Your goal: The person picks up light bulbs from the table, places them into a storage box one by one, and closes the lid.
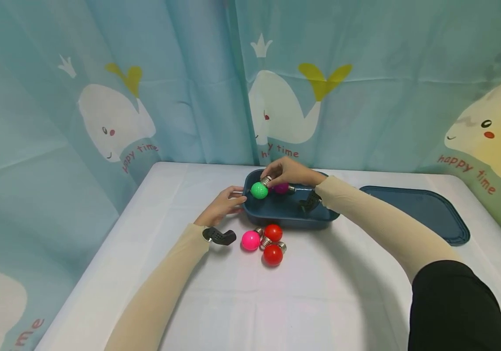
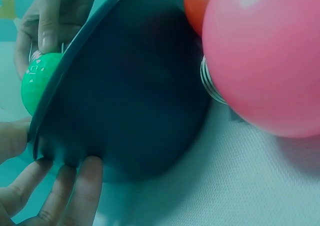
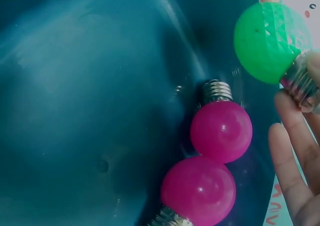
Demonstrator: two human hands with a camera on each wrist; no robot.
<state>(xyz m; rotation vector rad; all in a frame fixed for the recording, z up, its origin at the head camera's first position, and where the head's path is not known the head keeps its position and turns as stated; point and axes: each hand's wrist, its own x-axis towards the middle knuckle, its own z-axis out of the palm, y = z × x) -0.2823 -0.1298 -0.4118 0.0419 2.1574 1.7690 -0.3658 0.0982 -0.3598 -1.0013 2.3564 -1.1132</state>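
My right hand [image 1: 289, 171] pinches a green light bulb [image 1: 259, 190] by its metal screw base, above the left part of a dark blue box [image 1: 294, 220]. The green bulb [image 3: 267, 42] has a faceted globe. Inside the box lie two magenta bulbs [image 3: 221, 131], their globes close together. My left hand [image 1: 223, 204] holds the box's left end, thumb at the rim and fingertips [image 2: 89, 173] on the outer wall. In front of the box, a pink bulb [image 1: 250, 240] lies beside two red bulbs [image 1: 272, 255] on the table.
A dark blue lid or shallow tray [image 1: 421, 212] lies on the white table [image 1: 320, 302] to the right of the box. Behind the table hangs a blue-green curtain [image 1: 206, 87] printed with whales.
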